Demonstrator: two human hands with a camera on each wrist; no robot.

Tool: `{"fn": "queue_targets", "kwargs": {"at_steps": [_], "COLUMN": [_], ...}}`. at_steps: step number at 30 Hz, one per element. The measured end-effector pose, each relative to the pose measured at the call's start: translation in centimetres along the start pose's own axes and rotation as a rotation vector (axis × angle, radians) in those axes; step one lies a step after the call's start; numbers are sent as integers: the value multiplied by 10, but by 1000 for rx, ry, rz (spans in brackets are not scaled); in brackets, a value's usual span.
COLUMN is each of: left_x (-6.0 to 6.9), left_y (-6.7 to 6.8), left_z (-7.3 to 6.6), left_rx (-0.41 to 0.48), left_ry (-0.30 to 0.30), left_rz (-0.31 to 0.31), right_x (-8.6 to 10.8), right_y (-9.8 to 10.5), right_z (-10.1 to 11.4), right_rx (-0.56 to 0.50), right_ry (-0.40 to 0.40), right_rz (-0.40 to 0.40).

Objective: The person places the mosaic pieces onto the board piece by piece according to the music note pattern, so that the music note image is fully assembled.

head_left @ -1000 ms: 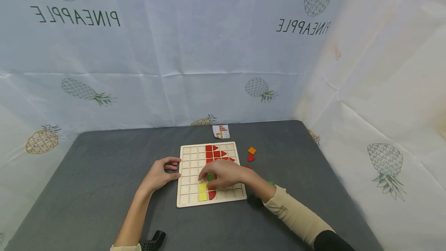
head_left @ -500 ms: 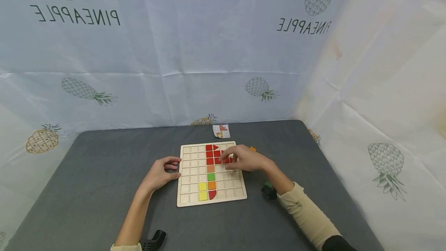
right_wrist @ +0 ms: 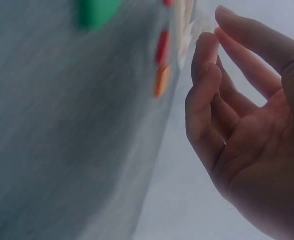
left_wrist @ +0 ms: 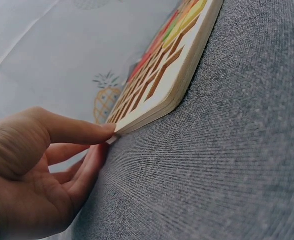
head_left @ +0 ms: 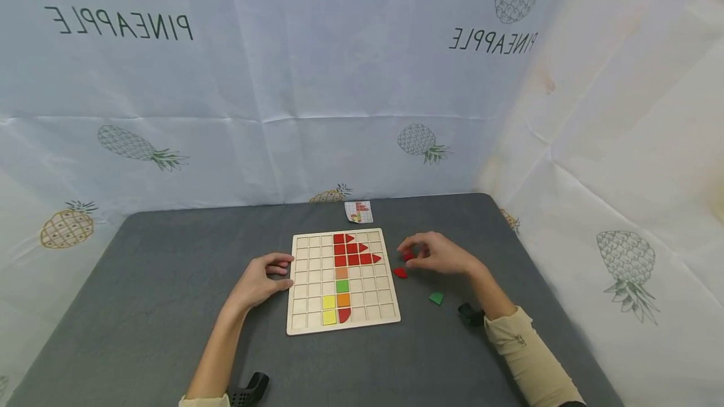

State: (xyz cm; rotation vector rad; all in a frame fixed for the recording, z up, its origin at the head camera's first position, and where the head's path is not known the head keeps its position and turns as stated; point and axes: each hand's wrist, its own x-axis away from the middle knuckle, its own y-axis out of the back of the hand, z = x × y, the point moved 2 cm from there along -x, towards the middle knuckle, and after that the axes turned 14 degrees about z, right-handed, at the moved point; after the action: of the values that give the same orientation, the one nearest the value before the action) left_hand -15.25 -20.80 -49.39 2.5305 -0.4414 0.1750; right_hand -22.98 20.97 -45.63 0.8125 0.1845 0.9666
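My left hand (head_left: 263, 280) rests with thumb and fingertips against the left edge of a wooden grid board (head_left: 308, 291). In the left wrist view, the thumb and fingers touch the board's rim (left_wrist: 159, 107) at its side. On the board lie red pointed rows (head_left: 353, 259), an orange square tile (head_left: 343, 300), a green square tile (head_left: 342, 286) and yellow square tiles (head_left: 329, 317). My right hand (head_left: 444, 254) hovers right of the board, fingers bent and apart, nothing between them. Under its fingertips is a red tile (head_left: 408, 256); an orange tile (right_wrist: 162, 81) shows in the right wrist view.
A red curved tile (head_left: 400, 272) and a green tile (head_left: 436, 298) lie on the grey table right of the board. A small picture card (head_left: 359, 211) is behind the board. A black strap device (head_left: 251, 389) sits by my left forearm. Pineapple-print cloth (head_left: 317, 80) hangs behind the table.
My right hand has moved off the board to the loose tiles at the right, uncovering the red rows, a pale orange tile and the green tile. My left hand stays at the board's edge.
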Motion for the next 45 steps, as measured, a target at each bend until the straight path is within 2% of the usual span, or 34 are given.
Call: {"fn": "queue_targets", "kwargs": {"at_steps": [7, 12, 20, 25, 31, 38, 45], "left_x": [2, 2, 2, 3, 3, 4, 3], "left_y": [0, 0, 0, 0, 0, 0, 0], "left_z": [0, 0, -1, -2, -4, -4, -3], "left_rx": [2, 9, 3, 5, 5, 10, 19], "left_ry": [-17, -21, -20, -18, -10, -16, -10], "left_rz": [6, 13, 10, 12, 11, 15, 8], "right_x": [9, 0, -20, -25, -28, -25, -33], "right_y": [7, 12, 21, 23, 24, 28, 26], "right_z": [-31, -44, -51, -52, -55, -51, -17], "right_rx": [-44, -34, 7, -5, 15, 18, -18], "right_ry": [-74, -101, -94, -120, -112, -99, -2], "right_rz": [-91, -86, -66, -67, -79, -71, -7]}}
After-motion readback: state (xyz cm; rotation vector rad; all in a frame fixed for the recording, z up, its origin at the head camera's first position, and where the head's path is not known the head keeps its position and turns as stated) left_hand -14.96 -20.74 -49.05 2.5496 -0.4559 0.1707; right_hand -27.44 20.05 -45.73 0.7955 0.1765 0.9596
